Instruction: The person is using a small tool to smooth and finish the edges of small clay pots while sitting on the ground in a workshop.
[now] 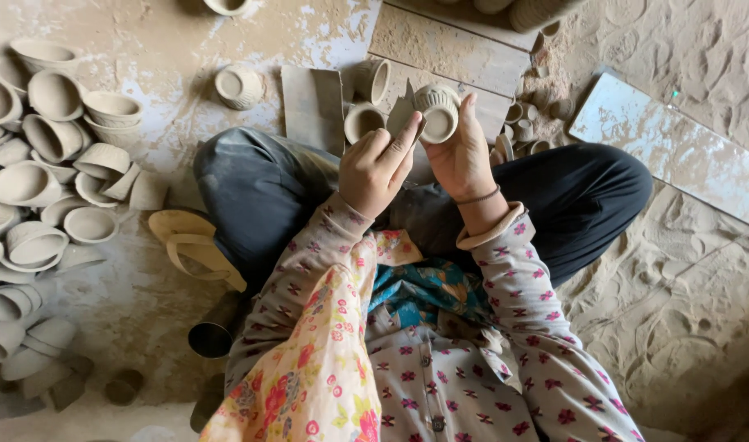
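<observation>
Right now you're sitting cross-legged on the dusty floor (169, 327), and the work is up at your fingertips: your right hand (464, 155) is wrapped around a small ribbed clay cup (437, 110), fingers curled behind it and thumb on its side, mouth tilted toward you. Your left hand (377, 170) is closed in a pinch, forefinger stretched along a thin flat scraper (405, 115) whose edge touches the cup's rim. By my reading this cup is mid-trim, its ribbing already cut and the lip getting the attention. Just beyond your hands, two more small cups (364, 121) sit on the wooden boards (448, 49), one upright, one on its side, and a round little pot (238, 86) stands apart on the floor to their left. I'd call those done or waiting; I can't tell which. A tan sandal (196, 245) lies by your left knee, with a dark metal tumbler (214, 331) on its side just behind it. Farther left, the big heap of pale clay bowls (38, 164) runs off the edge; I count more than twenty, too overlapped for an exact figure. To the right, a cluster of tiny cups (530, 131), perhaps eight, sits beside a flat pale slab (677, 147).
</observation>
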